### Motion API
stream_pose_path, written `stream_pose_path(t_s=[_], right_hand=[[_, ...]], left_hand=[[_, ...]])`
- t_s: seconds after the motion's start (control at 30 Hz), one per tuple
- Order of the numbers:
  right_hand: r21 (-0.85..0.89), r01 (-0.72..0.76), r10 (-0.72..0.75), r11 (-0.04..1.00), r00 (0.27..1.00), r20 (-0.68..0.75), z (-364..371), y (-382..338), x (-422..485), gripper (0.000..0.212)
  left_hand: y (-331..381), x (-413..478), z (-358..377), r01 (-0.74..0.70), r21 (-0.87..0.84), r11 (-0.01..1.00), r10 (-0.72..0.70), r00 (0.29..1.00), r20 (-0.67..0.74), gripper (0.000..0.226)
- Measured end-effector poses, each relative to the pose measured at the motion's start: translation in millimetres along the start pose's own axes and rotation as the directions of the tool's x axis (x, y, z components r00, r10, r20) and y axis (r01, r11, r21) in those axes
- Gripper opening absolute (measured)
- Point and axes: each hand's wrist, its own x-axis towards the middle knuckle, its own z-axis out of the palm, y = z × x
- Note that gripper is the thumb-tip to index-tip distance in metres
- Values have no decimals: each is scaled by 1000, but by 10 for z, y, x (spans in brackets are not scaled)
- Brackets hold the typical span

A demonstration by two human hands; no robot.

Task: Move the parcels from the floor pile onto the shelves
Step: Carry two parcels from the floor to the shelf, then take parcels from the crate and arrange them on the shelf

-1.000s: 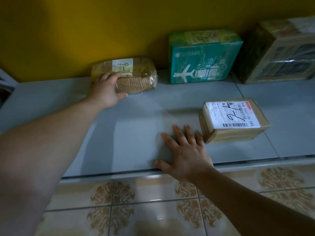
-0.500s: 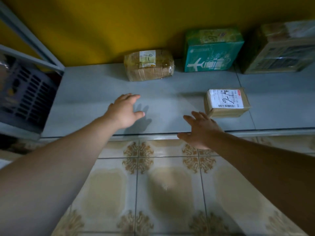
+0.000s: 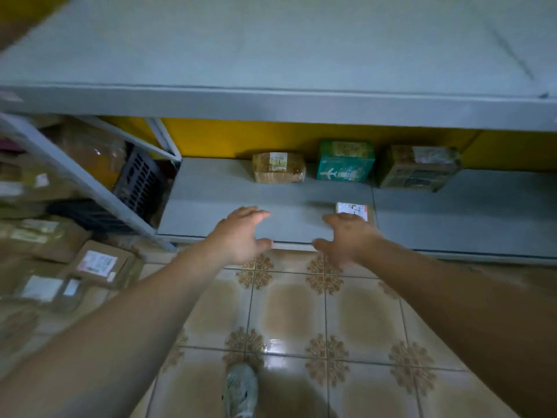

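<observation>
On the low grey shelf (image 3: 211,200) against the yellow wall stand a tan taped parcel (image 3: 278,168), a green box with an airplane print (image 3: 345,160) and a dark wrapped box (image 3: 419,167). A small brown box with a white label (image 3: 352,209) sits near the shelf's front edge. My left hand (image 3: 241,233) hovers above that front edge, fingers relaxed, holding nothing. My right hand (image 3: 346,236) hovers beside it, also empty, partly covering the small labelled box. A pile of brown parcels (image 3: 96,263) lies on the floor at the left.
A higher grey shelf (image 3: 271,107) juts out overhead across the top. A white diagonal rack frame (image 3: 75,179) and a dark plastic crate (image 3: 138,182) stand at the left. Patterned floor tiles (image 3: 295,315) stretch below, with a grey shoe (image 3: 241,390) at the bottom.
My left hand let go of the tan parcel and both hands drew back from the shelf toward its front edge. The view pulled away and up, revealing the upper shelf and the floor pile.
</observation>
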Motion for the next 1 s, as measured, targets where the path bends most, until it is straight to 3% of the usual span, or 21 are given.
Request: stream_pose_path(t_s=[0.23, 0.47, 0.63, 0.77, 1.0], right_hand=[[-24, 180, -181, 983, 979, -98, -1223, -751, -1345, 73], [-68, 332, -339, 941, 917, -211, -2052, -2010, -2261, 71], [-111, 431, -445, 895, 862, -241, -2052, -3345, -2618, 61], [-169, 518, -544, 838, 815, -198, -1855, -4370, -2821, 72], [-231, 590, -625, 773, 771, -121, -1631, -5446, -2684, 73]], left_hand=[[290, -1914, -1159, 144, -119, 982, -160, 977, -137, 67], [-106, -3620, -2038, 243, -99, 965, -262, 920, -292, 67], [-839, -4775, -2266, 338, -185, 923, -383, 855, -350, 65], [-1501, -5492, -2302, 394, -271, 878, -470, 818, -333, 65], [-2308, -5686, -2323, 446, -331, 832, -533, 808, -252, 65]])
